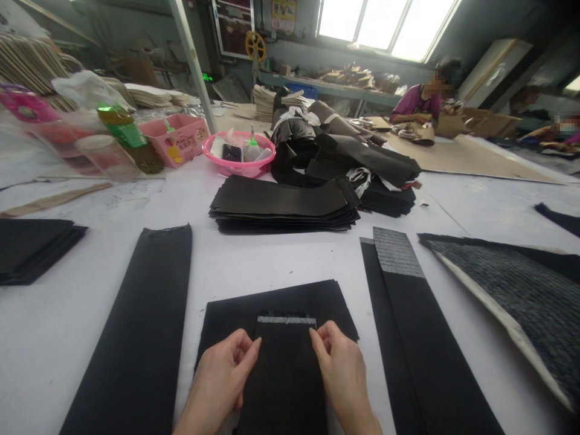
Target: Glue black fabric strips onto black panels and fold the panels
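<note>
A narrow black fabric strip [285, 368] with a grey band at its far end lies on top of a wider black fabric sheet [276, 305] near the table's front edge. My left hand [222, 380] pinches the strip's left edge, fingers curled. On the strip's right edge my right hand [342, 371] pinches in the same way. Both hands rest on the fabric.
A long black strip [136, 338] lies to the left, another with a grey end [408, 314] to the right, then a large textured mat [512, 290]. A stack of black sheets [281, 205], a pink bowl [239, 154] and bottles stand behind. A person [423, 96] sits at the far table.
</note>
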Tool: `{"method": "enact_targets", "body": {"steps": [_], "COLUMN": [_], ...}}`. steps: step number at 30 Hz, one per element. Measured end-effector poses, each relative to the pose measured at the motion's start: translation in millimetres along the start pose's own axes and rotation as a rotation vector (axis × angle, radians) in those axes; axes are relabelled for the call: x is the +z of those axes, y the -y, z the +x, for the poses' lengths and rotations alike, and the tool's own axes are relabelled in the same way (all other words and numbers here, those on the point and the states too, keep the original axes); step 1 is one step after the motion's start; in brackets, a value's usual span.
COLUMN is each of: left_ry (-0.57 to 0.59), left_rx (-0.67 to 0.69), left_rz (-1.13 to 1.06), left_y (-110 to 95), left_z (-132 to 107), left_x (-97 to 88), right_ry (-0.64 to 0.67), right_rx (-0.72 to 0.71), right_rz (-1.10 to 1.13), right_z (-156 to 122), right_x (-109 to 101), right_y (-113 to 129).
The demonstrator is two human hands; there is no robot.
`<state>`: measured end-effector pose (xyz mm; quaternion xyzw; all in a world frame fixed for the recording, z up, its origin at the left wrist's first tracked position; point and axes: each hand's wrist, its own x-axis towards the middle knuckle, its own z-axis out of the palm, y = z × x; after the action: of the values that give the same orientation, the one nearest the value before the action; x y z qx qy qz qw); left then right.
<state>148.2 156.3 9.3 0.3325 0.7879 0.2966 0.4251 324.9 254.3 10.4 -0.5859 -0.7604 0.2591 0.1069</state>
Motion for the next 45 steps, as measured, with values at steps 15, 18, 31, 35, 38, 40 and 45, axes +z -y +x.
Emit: {"method": "enact_targets", "body": {"steps": [15, 18, 31, 35, 38, 40, 45], "left_ry": [-0.019, -0.025, -0.077, -0.082, -0.099, -0.099, -0.100], "left_rx": [-0.001, -0.001, 0.007, -0.004, -0.004, -0.002, 0.015], "left_rz": [-0.005, -0.009, -0.031, -0.014, 0.005, 0.010, 0.022], "left_y": [9, 7, 9, 4, 1, 1, 0], "left_z": [3, 2, 6, 4, 4, 4, 4], "left_x": [4.4, 3.3, 8.3, 6.4, 6.0, 6.1, 4.4], "right_ry": [0.061, 0.056, 0.123, 0.129, 0.107, 0.094, 0.085], "right_rx": [0.055, 0.048, 0.060, 0.054, 0.033, 0.020, 0.016], "right_rz": [0.031, 0.029, 0.006, -0.005, -0.039, -0.050, -0.065], "right_z": [4, 4, 10, 11, 10, 10, 9], "right_x": [-1, 0, 0, 0, -1, -2, -3], "right_y": [0, -1, -3, -4, -3, -3, -1]}}
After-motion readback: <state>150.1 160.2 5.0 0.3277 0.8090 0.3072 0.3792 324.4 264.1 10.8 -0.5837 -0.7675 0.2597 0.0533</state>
